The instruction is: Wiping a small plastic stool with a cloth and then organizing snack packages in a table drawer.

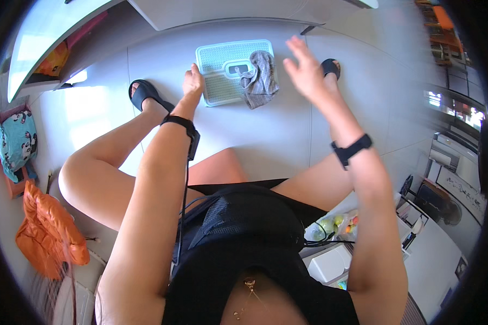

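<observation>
A pale turquoise plastic box (221, 87) with a woven-look surface sits on the floor before me. In its middle is an oval frame with a dark window. A crumpled grey cloth (261, 83) is draped over its right part and hangs past the near edge. My left hand (193, 81) grips the box's left edge, thumb uppermost; its other fingers are partly hidden. My right hand (306, 71) is raised to the right of the box, apart from it and from the cloth. Its fingers are spread, slightly blurred, and hold nothing.
My slippered feet (143, 94) stand either side of the box on the tiled floor (268, 134). White furniture (236, 14) overhangs the far side. An orange jacket-like item (51, 231) and a panda-print bag (18, 140) lie left. A white table (431, 260) stands at right.
</observation>
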A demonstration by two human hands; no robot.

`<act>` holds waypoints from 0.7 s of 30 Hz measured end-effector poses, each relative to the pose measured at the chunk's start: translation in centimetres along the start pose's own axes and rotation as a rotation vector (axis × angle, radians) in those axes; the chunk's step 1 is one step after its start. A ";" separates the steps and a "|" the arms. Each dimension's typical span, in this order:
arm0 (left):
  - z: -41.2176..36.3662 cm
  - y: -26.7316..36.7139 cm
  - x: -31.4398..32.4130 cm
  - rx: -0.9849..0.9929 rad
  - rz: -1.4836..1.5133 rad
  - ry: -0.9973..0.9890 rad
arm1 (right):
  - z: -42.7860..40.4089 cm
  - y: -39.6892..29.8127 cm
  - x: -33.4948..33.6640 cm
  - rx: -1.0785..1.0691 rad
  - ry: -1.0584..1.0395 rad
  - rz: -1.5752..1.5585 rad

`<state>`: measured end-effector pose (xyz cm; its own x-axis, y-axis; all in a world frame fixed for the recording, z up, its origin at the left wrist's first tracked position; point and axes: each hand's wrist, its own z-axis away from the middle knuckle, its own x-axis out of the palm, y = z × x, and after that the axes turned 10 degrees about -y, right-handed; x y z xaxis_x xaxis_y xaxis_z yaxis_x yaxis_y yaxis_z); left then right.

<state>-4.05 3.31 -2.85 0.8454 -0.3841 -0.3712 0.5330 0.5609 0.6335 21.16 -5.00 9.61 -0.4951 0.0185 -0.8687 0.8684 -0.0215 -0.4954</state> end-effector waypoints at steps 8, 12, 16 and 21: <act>1.4 0.6 2.0 0.015 -0.075 0.084 | 1.7 -0.8 11.2 0.134 -0.163 0.103; 1.4 0.5 2.1 0.033 -0.088 0.157 | 2.9 -3.4 13.7 0.081 -0.085 0.096; 1.6 0.6 2.3 0.033 -0.091 0.198 | 4.1 -7.0 15.7 -0.063 -0.139 0.011; 1.5 0.5 1.9 -0.018 -0.158 0.157 | 5.6 -4.6 14.0 -0.082 -0.172 0.034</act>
<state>-2.19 1.77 -2.25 0.7458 -0.3505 -0.5665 0.6585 0.5167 0.5472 10.10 -10.27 -0.36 -0.4568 -0.1517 -0.8765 0.8806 0.0626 -0.4697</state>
